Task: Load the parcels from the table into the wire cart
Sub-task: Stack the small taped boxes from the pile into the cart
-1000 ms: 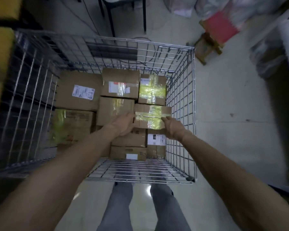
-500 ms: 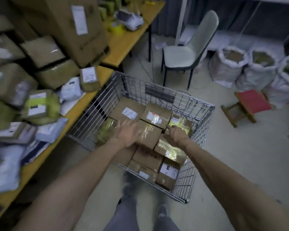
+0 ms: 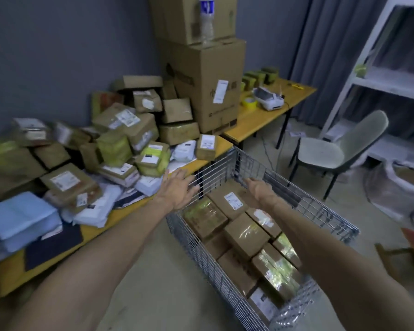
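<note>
Both arms reach forward with nothing in them. The left hand (image 3: 177, 188) spreads its fingers straight and wide over the edge of the yellow table (image 3: 98, 231), just beside a corner of the wire cart (image 3: 194, 249). The right hand (image 3: 258, 189) hangs over the cart, fingers loosely extended. A heap of parcels (image 3: 129, 139) covers the table (brown boxes, yellow-taped ones, white mailers), with tall cartons (image 3: 208, 84) behind. More boxes (image 3: 246, 232) sit packed side by side inside the cart, which stands on the floor beside the table. A chair (image 3: 325, 154) stands beyond.
</note>
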